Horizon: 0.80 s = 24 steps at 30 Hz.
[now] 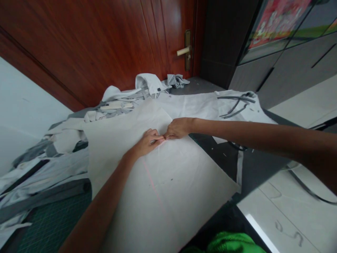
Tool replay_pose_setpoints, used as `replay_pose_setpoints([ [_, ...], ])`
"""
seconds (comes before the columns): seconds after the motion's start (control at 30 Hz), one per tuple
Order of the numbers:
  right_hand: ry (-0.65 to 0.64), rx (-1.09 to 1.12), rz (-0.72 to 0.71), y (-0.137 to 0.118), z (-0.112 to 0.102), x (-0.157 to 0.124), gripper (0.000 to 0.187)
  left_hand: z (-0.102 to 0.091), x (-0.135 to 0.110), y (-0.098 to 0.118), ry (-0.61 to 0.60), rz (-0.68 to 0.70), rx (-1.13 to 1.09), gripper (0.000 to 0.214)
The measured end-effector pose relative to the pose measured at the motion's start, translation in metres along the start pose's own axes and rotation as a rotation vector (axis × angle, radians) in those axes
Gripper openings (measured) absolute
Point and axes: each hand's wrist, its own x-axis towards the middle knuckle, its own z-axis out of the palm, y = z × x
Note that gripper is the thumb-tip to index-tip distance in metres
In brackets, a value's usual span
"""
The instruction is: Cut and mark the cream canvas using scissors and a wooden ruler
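Note:
A large off-white cloth (189, 179) lies spread over the table, and a faint pink line (151, 178) runs down it. Near the upper middle of this cloth, my left hand (149, 143) pinches it between thumb and fingers. My right hand (179, 128) is closed on the same spot, its fingertips touching those of my left hand. The small fold of cloth between the fingertips is mostly hidden. A small dark mark shows on the cloth below the hands.
Piled white and grey fabric (71, 165) covers the left and back of the table. Dark grey strips (237, 105) lie on white cloth at the back right. A green cutting mat (55, 219) shows at lower left. Behind stands a wooden door (105, 45); cabinets (284, 66) are at right.

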Motion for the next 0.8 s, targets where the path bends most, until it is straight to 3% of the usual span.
replay_pose_setpoints([
  [0.5,-0.112,-0.153,0.017,-0.011,-0.015,0.010,0.037,0.000,0.001,0.001,-0.021,-0.021,-0.003,0.040],
  [0.67,-0.104,-0.169,-0.041,-0.002,-0.009,0.005,0.037,0.001,0.000,0.002,-0.025,-0.028,0.003,0.040],
  [0.8,-0.129,-0.152,-0.043,0.017,-0.004,-0.017,0.035,0.001,-0.003,0.001,-0.036,-0.035,0.005,0.043],
])
